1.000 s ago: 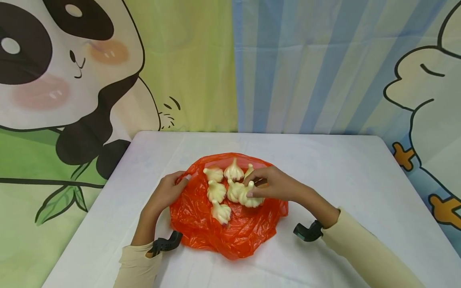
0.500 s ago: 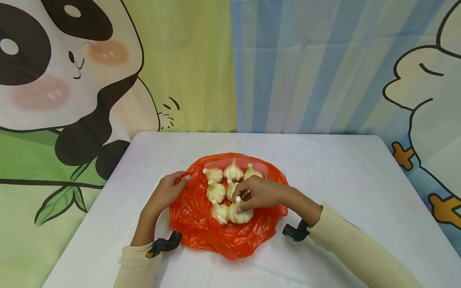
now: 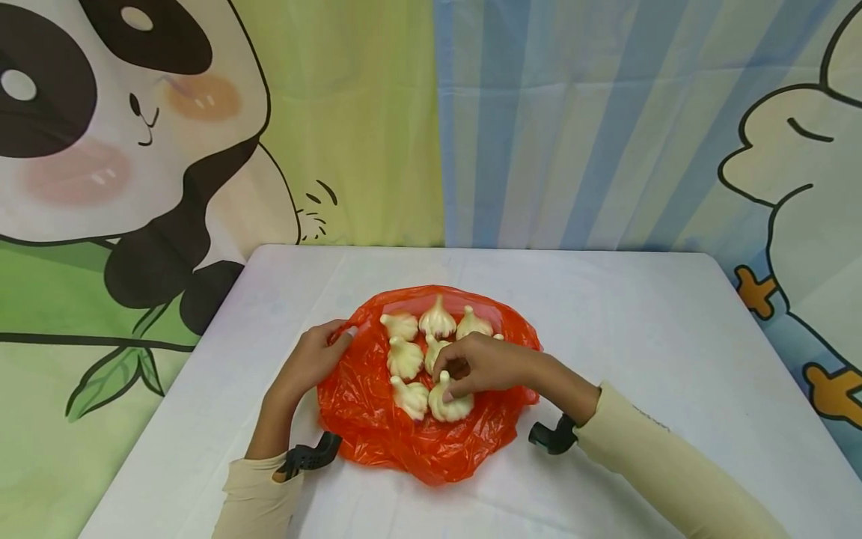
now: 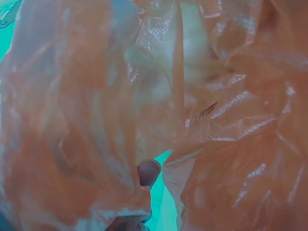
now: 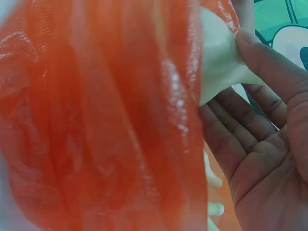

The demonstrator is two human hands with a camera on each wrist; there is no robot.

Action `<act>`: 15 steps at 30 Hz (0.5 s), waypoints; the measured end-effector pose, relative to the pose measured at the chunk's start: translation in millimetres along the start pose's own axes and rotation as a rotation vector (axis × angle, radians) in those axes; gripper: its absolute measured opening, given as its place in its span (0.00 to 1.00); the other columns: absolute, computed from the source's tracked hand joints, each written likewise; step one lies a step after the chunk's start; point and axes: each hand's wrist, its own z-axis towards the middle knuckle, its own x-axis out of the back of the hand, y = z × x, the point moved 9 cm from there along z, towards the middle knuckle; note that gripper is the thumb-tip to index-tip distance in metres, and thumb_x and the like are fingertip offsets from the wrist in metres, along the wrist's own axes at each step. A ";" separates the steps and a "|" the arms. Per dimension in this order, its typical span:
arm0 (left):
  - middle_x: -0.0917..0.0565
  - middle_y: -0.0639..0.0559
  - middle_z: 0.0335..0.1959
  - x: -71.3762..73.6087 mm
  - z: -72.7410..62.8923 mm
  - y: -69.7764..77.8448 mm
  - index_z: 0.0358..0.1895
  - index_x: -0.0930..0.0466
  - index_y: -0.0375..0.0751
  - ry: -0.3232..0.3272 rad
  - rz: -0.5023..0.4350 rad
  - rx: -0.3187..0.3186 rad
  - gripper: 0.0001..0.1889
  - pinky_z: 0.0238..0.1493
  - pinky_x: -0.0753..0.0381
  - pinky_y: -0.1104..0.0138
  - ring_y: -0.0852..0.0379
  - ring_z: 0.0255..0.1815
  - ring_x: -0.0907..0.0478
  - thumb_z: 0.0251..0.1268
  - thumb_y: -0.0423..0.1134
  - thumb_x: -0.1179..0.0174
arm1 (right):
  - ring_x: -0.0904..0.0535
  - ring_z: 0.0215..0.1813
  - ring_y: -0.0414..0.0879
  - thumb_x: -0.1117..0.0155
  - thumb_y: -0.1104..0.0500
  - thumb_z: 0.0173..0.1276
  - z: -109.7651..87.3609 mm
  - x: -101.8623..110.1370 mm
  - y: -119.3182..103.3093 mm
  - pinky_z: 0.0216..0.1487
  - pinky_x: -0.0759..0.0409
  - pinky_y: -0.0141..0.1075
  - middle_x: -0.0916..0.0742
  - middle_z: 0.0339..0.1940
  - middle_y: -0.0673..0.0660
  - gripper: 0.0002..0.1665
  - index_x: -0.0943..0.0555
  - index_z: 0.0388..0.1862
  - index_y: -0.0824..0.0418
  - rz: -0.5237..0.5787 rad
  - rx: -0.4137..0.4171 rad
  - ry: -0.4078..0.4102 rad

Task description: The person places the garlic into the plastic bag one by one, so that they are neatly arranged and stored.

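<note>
**Pinching a garlic bulb over an orange bag**

Gripping the near-right garlic bulb (image 3: 450, 404) by its stem with the right hand (image 3: 486, 365), fingers curled round the tip; seen close in the right wrist view as a pale bulb (image 5: 217, 60) held against the fingers (image 5: 269, 62). Carried nearer and leftward since a second ago, from the right of the cluster down to the front row beside another bulb (image 3: 411, 395); barely shifted in the last half second. Stem pointing up and slightly away, long axis close to upright, base resting on the orange plastic bag (image 3: 417, 442). Pinching the bag's left edge with the left hand (image 3: 311, 361), unchanged throughout. Four more bulbs (image 3: 438, 320) lying behind. Bag spread on the white table (image 3: 640, 314).
</note>
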 end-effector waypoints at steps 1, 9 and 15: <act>0.18 0.45 0.51 0.1 -0.1 -0.1 0.63 0.24 0.41 0.000 0.002 0.000 0.22 0.46 0.18 0.57 0.51 0.43 0.21 0.75 0.49 0.51 | 0.20 0.40 0.38 0.27 0.55 0.61 -0.4 0.1 0.4 0.45 0.20 0.32 0.16 0.36 0.41 0.12 0.17 0.43 0.53 -0.003 0.000 0.003; 0.18 0.46 0.51 0.6 0.3 0.1 0.62 0.24 0.41 0.001 0.004 -0.003 0.21 0.45 0.18 0.57 0.51 0.42 0.21 0.75 0.49 0.51 | 0.19 0.48 0.40 0.27 0.54 0.61 -6.0 1.6 9.0 0.51 0.20 0.36 0.16 0.43 0.44 0.19 0.18 0.49 0.59 0.040 -0.020 0.028; 0.18 0.46 0.49 0.9 0.0 -0.1 0.62 0.23 0.41 0.002 0.004 -0.001 0.21 0.44 0.18 0.58 0.51 0.41 0.21 0.75 0.48 0.51 | 0.18 0.49 0.41 0.28 0.55 0.62 -8.6 4.6 12.1 0.50 0.20 0.34 0.16 0.43 0.44 0.19 0.18 0.49 0.61 0.068 -0.022 0.061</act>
